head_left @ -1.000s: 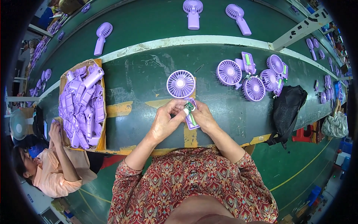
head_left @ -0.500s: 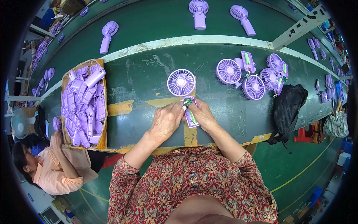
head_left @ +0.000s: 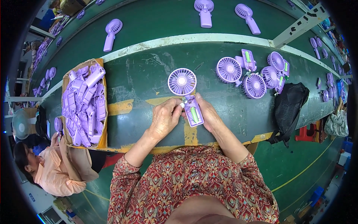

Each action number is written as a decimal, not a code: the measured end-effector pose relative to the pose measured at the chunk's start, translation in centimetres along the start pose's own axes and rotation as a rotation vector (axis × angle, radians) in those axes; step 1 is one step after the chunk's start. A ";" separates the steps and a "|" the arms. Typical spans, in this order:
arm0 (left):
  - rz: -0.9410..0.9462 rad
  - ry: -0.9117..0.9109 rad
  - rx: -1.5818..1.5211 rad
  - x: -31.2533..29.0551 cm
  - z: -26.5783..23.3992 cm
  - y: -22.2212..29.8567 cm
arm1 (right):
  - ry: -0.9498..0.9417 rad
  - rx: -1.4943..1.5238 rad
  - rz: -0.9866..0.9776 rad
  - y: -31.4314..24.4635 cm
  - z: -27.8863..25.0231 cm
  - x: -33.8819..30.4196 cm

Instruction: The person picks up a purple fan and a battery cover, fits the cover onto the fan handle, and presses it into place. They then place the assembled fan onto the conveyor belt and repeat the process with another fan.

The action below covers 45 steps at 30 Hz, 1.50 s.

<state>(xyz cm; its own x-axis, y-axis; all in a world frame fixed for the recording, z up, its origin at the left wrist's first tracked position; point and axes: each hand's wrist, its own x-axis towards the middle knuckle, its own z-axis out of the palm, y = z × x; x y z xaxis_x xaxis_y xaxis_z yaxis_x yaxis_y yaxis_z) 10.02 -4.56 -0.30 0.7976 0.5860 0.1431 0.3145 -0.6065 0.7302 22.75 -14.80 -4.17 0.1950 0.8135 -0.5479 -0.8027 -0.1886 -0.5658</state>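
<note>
A purple handheld fan (head_left: 182,81) lies in front of me with its round grille away from me. Its handle is open, showing a green battery cell (head_left: 194,114) and thin wires inside. My right hand (head_left: 209,114) is closed along the handle's right side, thumb near its upper end. My left hand (head_left: 166,116) pinches at the handle's upper left edge, beside a small circuit board (head_left: 186,99) at the neck. A small white bit shows at the left fingertips; I cannot make out what it is.
At left stands a cardboard box (head_left: 104,112) full of purple casing parts (head_left: 85,100). Several opened fans (head_left: 254,86) lie at right, near a black mesh bag (head_left: 291,108). Beyond a pale rail (head_left: 179,40), more fans (head_left: 205,18) lie on a green belt. A co-worker (head_left: 56,168) sits at left.
My right hand has drawn back from the handle's inside to its right edge, uncovering the battery and circuit board. The fans on the far belt have shifted right.
</note>
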 end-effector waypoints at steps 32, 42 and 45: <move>0.215 0.043 0.087 -0.2 1.8 -0.5 | 0.030 -0.119 -0.064 1.3 -0.9 0.2; 0.311 -0.052 0.252 0.0 2.0 -0.6 | -0.129 -0.355 -0.153 0.7 -1.2 -0.4; 0.319 -0.078 0.320 0.3 1.8 -0.5 | -0.117 -0.454 -0.212 0.8 -0.8 0.1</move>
<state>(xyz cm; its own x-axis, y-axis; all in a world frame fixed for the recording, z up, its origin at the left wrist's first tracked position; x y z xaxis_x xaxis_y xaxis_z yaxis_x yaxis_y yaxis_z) 11.04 -5.00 -1.82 0.9128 0.3084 0.2679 0.1803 -0.8926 0.4133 22.54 -15.33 -5.11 0.2423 0.9109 -0.3340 -0.4218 -0.2111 -0.8818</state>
